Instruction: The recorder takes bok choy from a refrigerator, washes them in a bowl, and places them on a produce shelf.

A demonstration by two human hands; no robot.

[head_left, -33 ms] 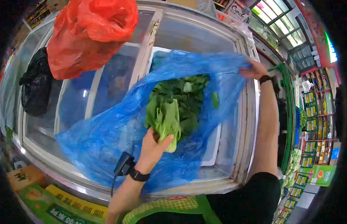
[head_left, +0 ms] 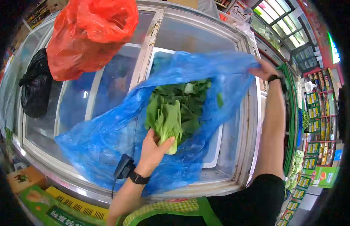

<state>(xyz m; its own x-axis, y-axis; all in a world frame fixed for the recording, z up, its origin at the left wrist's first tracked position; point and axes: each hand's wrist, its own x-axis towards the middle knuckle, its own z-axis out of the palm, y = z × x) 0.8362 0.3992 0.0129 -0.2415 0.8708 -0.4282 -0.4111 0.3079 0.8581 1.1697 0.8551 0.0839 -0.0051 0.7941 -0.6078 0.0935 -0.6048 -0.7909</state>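
At the centre of the frame, I see a bok choy bunch (head_left: 169,120) over the open mouth of a blue plastic bag (head_left: 103,139). Its long axis runs nearly top to bottom, leaves up, pale stems down. The left hand (head_left: 154,150), the nearer of the 2, is wrapped around those stems from below. Well apart at upper right, the right hand (head_left: 264,71), blurred, grips the bag's edge. Darker leafy greens (head_left: 192,100) lie inside, just right of the bunch.

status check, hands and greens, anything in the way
Left hand gripping pale-stemmed bunch, at bag opening. Right hand holding out blue bag by its edge. Nothing visibly blocking; red bag apart, upper left.
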